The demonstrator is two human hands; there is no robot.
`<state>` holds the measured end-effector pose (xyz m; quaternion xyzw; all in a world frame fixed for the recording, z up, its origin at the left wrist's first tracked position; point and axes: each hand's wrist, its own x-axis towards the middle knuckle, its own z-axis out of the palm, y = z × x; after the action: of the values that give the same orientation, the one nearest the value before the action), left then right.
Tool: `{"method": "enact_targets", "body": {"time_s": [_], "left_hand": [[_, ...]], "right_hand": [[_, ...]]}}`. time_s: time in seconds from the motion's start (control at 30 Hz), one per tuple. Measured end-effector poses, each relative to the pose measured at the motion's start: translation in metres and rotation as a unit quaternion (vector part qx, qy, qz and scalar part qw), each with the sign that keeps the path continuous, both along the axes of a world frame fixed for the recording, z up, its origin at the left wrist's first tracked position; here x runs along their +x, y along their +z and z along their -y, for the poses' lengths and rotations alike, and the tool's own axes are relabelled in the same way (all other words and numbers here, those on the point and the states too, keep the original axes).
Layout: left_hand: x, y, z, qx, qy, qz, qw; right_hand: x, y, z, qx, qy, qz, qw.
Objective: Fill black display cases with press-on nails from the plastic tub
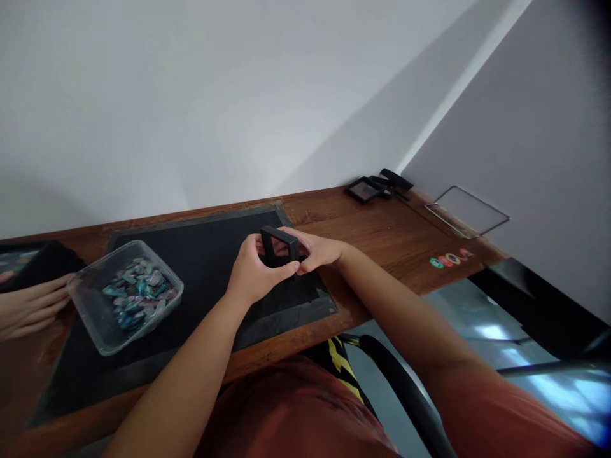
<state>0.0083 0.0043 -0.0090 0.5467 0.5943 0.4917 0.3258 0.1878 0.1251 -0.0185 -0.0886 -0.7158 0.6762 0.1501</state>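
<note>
In hand: small black rectangular frame point(281, 235), held upright or nearly so above the right part of a black rectangular mat with a grey border point(205, 254), towards the mat's right edge. Contact with the mat hidden by fingers; cannot tell.

Hands: left hand point(251, 273) curled round the left side, right hand point(317, 248) round the far and right side. Both pinching the frame, with thumbs close together at its near lower corner. Looks like a two-handed steadying or aligning hold. For any turn or lowering: even pressure from both sides, thumbs kept off the opening.

Edges: near edge of brown wooden table point(382, 235) just under both forearms; far edge along pale wall point(191, 95), beyond the mat.

Room: to the left, well apart from the frame, clear plastic tub point(90, 299) of teal and pinkish chips point(138, 289), with mat surface between. Close at the tub's left corner, another person's hand point(35, 308); worth a wide berth. To the right, wood surface as far as round colored discs point(449, 261) near the near edge. By the far right corner, flat black cases point(363, 189) and thin metal wire frame point(482, 202).
</note>
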Motion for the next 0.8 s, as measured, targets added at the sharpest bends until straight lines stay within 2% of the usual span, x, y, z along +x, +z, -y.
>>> {"method": "enact_targets", "body": {"time_s": [0.13, 0.23, 0.37, 0.6, 0.8], "left_hand": [[-0.004, 0.004, -0.001, -0.005, -0.037, 0.022, 0.999], [-0.008, 0.000, -0.004, -0.005, -0.065, 0.048, 0.997], [-0.014, -0.006, -0.007, 0.003, -0.123, 0.111, 0.986], [-0.011, 0.005, 0.001, 0.022, -0.205, 0.210, 0.956], [-0.012, 0.007, 0.006, -0.005, -0.231, 0.215, 0.949]], "right_hand": [[0.001, -0.004, -0.004, -0.021, 0.024, -0.020, 0.999], [0.002, -0.006, -0.008, -0.036, 0.030, -0.020, 0.999], [0.010, -0.003, -0.012, -0.114, 0.037, -0.039, 0.992], [0.024, 0.016, -0.016, -0.216, -0.020, -0.025, 0.976], [0.031, 0.017, -0.022, -0.224, -0.040, 0.007, 0.974]]}}
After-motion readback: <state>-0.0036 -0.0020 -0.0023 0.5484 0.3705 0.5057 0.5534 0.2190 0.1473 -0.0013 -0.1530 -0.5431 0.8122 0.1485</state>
